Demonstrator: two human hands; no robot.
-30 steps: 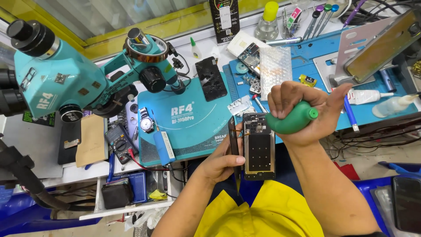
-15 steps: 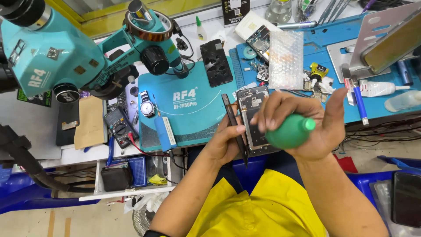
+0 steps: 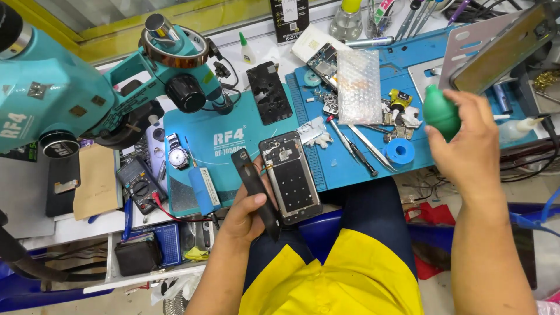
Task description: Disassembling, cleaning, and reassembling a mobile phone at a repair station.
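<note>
My left hand [image 3: 248, 213] grips an opened phone frame [image 3: 290, 176] with its insides exposed, together with a thin dark strip [image 3: 256, 189] along the phone's left side, at the front edge of the bench over my lap. My right hand [image 3: 466, 149] is off to the right, well away from the phone, closed around a green rubber air blower bulb [image 3: 440, 112] above the blue work mat [image 3: 361, 157].
A teal microscope [image 3: 87, 99] stands at the left on a teal base plate [image 3: 227, 140]. A cracked phone screen [image 3: 269, 92], bubble wrap [image 3: 360, 84], tweezers [image 3: 353, 146], a blue tape roll [image 3: 400, 151], a wristwatch [image 3: 177, 155] and a multimeter [image 3: 140, 185] crowd the bench.
My right hand has carried the green blower from right over the phone out to the right and up. My left hand still holds the phone and strip.
</note>
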